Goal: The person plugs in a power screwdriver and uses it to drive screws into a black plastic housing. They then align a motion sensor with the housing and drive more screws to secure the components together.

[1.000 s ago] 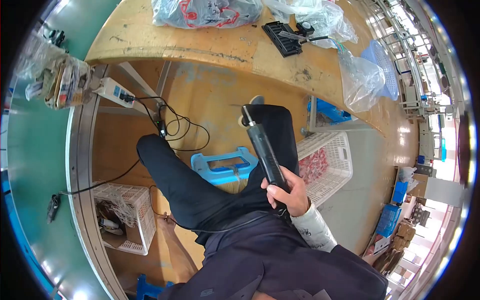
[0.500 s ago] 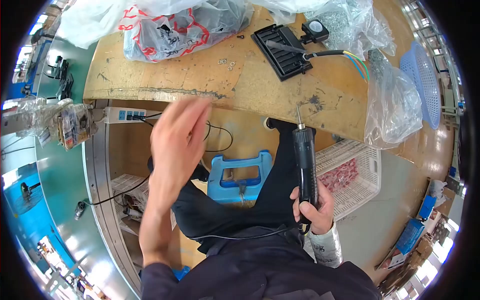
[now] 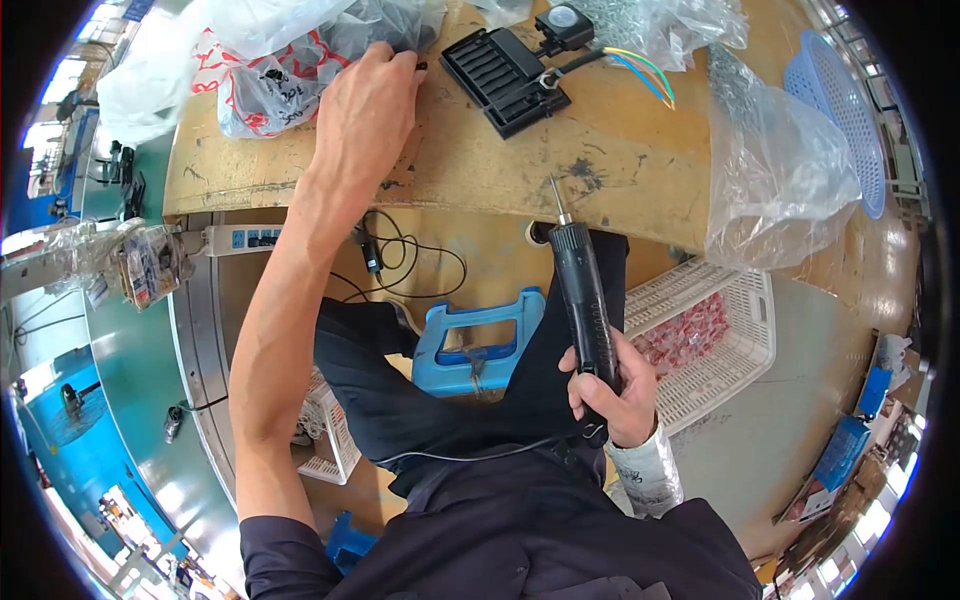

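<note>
Dark jacket (image 3: 470, 540), black trousers (image 3: 370, 385) and silvery cuff (image 3: 645, 478) are worn.

"How's the light?"
"Bright across the bench (image 3: 480, 182); windows (image 3: 878, 522) at the lower right blow out to white."
"Any glare?"
"Yes, on the clear plastic bag (image 3: 785, 200) and silver sleeve (image 3: 645, 476)."
"Distortion?"
"Strong fisheye bending, black corners, bluish fringing. The left hand (image 3: 368, 105) looks sharp."

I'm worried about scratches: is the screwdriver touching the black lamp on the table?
Apart. The head view shows bare tabletop between the screwdriver and the black lamp.
</note>
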A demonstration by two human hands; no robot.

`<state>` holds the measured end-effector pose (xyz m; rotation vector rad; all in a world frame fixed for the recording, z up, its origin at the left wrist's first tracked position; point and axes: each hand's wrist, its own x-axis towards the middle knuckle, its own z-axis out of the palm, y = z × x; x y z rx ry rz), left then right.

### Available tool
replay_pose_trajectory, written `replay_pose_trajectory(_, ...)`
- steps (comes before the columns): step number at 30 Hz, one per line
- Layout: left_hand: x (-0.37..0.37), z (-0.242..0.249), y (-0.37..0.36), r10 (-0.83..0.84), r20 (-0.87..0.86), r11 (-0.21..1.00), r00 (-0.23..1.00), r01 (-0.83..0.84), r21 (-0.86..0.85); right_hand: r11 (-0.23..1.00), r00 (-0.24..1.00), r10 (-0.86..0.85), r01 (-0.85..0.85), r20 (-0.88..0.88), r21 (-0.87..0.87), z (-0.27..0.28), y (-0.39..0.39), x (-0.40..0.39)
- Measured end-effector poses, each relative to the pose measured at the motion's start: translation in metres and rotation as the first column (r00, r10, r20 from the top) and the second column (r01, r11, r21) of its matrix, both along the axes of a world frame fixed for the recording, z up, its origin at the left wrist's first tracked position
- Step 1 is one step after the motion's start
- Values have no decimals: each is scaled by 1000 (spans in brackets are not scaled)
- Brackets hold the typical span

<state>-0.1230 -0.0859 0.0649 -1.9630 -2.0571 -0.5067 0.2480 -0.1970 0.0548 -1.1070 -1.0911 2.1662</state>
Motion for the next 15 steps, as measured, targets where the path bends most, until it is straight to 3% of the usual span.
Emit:
replay_pose_trajectory(3,2,5,6,-25,-97,998,995,20,-53,1000,1000,18,-18,16,-5,-1,1,2)
replay_pose_trajectory(7,41,39,-14,51,126,997,991,-57,43,1000,1000,-2,1,21,24,8,5,6)
replay_pose_trajectory(10,55,29,-14,-212,149,968,966,186,167,999,998,19,-22,64,43,18,14,9)
replay_pose_trajectory(15,49,12,-18,-218,383,975,898,189,114,998,993,45,-51,114,47,26,32,7)
